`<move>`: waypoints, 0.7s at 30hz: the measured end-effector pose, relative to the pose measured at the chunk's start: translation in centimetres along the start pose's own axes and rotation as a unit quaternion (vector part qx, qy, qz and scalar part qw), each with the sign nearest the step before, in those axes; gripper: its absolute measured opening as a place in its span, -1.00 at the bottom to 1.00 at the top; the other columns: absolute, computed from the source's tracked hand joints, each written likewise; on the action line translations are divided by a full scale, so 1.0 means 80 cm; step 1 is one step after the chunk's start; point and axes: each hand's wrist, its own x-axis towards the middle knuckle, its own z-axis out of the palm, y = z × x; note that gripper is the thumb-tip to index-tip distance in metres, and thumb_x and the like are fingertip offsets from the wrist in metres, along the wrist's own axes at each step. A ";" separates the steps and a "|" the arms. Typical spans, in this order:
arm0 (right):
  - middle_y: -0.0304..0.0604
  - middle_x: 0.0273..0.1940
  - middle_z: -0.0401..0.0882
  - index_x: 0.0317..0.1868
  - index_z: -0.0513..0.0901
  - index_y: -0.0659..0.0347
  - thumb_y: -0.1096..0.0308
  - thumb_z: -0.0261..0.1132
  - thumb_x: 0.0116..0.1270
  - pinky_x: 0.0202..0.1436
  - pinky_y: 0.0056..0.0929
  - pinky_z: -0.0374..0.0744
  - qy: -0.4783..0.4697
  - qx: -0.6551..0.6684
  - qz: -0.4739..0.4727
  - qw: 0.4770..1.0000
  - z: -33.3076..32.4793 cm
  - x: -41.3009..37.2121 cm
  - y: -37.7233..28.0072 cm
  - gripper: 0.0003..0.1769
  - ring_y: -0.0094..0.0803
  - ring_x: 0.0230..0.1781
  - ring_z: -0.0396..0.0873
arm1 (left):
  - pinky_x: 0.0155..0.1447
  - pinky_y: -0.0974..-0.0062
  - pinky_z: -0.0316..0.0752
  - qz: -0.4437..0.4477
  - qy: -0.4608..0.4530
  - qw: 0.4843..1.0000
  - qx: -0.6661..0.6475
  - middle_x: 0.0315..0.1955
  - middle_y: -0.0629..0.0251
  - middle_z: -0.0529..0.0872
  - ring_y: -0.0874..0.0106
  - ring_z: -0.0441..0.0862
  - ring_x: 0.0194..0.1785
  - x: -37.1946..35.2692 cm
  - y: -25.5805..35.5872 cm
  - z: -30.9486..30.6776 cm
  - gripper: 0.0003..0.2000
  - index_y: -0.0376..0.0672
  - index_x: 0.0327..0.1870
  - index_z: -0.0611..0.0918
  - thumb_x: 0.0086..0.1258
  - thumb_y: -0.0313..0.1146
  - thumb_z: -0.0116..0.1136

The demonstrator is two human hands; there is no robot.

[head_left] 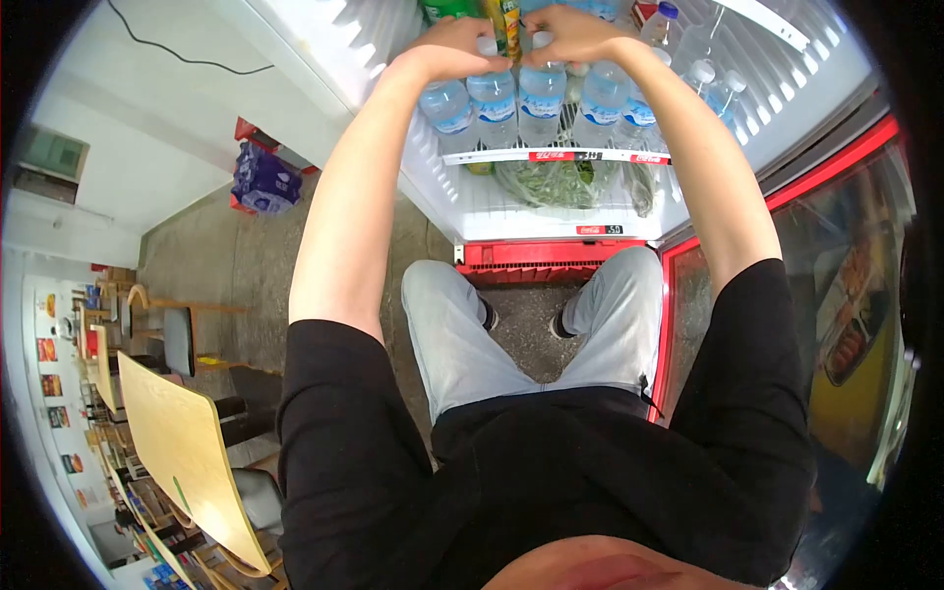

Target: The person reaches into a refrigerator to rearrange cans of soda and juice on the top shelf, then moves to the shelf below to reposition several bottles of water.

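Observation:
Both hands reach into a lit fridge, over the upper of two visible shelves. My left hand [455, 49] is curled round the cap and neck of a clear water bottle [494, 103] with a blue label. Beside it, my right hand [573, 35] has its fingers bent round the top of another water bottle [541, 105]. A yellow package [508, 28] stands upright between the two hands. More water bottles stand in the row, one [447, 110] at the left and one [601, 98] at the right.
Bagged green vegetables [556, 180] lie on the lower shelf [551, 226]. The red-edged fridge door [669, 324] stands open at the right. A purple-wrapped pack [265, 179] is on the floor at the left, with a wooden table [182, 447] and chairs lower down.

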 end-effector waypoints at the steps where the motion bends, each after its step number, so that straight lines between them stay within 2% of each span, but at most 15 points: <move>1: -0.11 -0.41 0.74 0.04 0.76 0.12 0.02 0.46 0.15 -0.35 -0.26 0.61 0.004 0.008 0.003 1.000 0.000 0.002 0.003 -0.50 -0.31 -0.52 0.64 | 0.07 0.23 0.59 0.016 0.027 0.999 0.007 -0.12 -0.05 0.82 0.08 0.77 0.00 0.001 -0.004 0.005 -0.42 -0.19 0.02 0.71 0.21 0.16 0.41; 4: -0.10 -0.42 0.73 0.07 0.75 0.10 0.07 0.47 0.16 -0.37 -0.27 0.62 0.006 0.014 0.002 1.000 -0.002 0.004 0.004 -0.52 -0.33 -0.55 0.62 | 0.05 0.23 0.59 0.022 0.042 0.999 0.016 -0.14 -0.05 0.82 0.09 0.78 -0.02 0.008 -0.015 0.012 -0.46 -0.16 0.03 0.69 0.26 0.13 0.39; 5: -0.10 -0.42 0.73 0.08 0.75 0.09 0.08 0.47 0.17 -0.37 -0.28 0.62 0.006 0.013 0.000 1.000 -0.003 0.002 0.003 -0.52 -0.34 -0.56 0.62 | 0.13 0.25 0.60 -0.024 0.012 0.999 0.017 -0.08 -0.06 0.82 0.10 0.77 0.04 0.011 -0.016 0.010 -0.44 -0.18 0.10 0.70 0.28 0.11 0.39; 8: -0.06 -0.38 0.75 0.11 0.72 0.10 0.08 0.47 0.21 -0.38 -0.29 0.63 0.019 0.019 0.000 1.000 -0.001 0.003 0.003 -0.51 -0.31 -0.56 0.64 | 0.35 0.08 0.50 0.016 0.035 0.999 0.029 0.12 -0.12 0.74 -0.06 0.66 0.25 0.021 -0.045 0.026 -0.40 -0.16 0.32 0.62 0.46 0.14 0.15; 11: -0.03 -0.31 0.77 0.12 0.69 0.11 0.07 0.47 0.27 -0.31 -0.26 0.66 0.036 -0.002 0.002 0.999 0.002 0.007 0.012 -0.52 -0.28 -0.51 0.69 | 0.37 0.09 0.50 -0.050 0.080 0.993 0.073 0.18 -0.12 0.70 -0.07 0.64 0.26 0.038 -0.075 0.050 -0.41 -0.14 0.36 0.56 0.33 -0.10 0.33; 14: -0.02 -0.26 0.79 0.13 0.68 0.14 0.08 0.45 0.32 -0.24 -0.23 0.68 0.077 -0.006 -0.052 0.996 0.008 0.011 0.025 -0.54 -0.23 -0.44 0.74 | 0.37 0.10 0.51 -0.024 0.113 0.991 0.066 0.21 -0.14 0.68 -0.08 0.62 0.28 0.032 -0.082 0.046 -0.43 -0.21 0.31 0.57 0.34 -0.08 0.31; 17: 0.04 -0.17 0.79 0.18 0.66 0.15 0.11 0.43 0.36 -0.06 -0.20 0.69 0.069 0.018 -0.014 0.997 0.003 0.007 0.022 -0.53 -0.19 -0.26 0.78 | 0.37 0.10 0.51 -0.094 0.058 0.993 0.035 0.23 -0.16 0.66 -0.07 0.61 0.31 0.021 -0.047 0.019 -0.43 -0.24 0.29 0.58 0.34 -0.09 0.30; 20: 0.14 -0.02 0.77 0.24 0.64 0.13 0.14 0.39 0.38 0.13 -0.22 0.65 0.143 -0.058 -0.139 0.978 0.012 0.025 0.055 -0.53 -0.18 -0.03 0.77 | 0.38 0.11 0.51 -0.119 0.064 0.990 0.048 0.22 -0.17 0.66 -0.06 0.61 0.32 0.018 -0.036 0.016 -0.43 -0.22 0.30 0.58 0.33 -0.09 0.31; 21: 0.16 0.02 0.75 0.25 0.64 0.12 0.14 0.39 0.38 0.18 -0.22 0.63 0.140 -0.049 -0.142 0.979 0.012 0.029 0.062 -0.52 -0.17 0.03 0.75 | 0.38 0.11 0.51 -0.130 0.053 0.989 0.045 0.22 -0.17 0.66 -0.06 0.61 0.32 0.019 -0.034 0.014 -0.43 -0.19 0.30 0.58 0.33 -0.09 0.31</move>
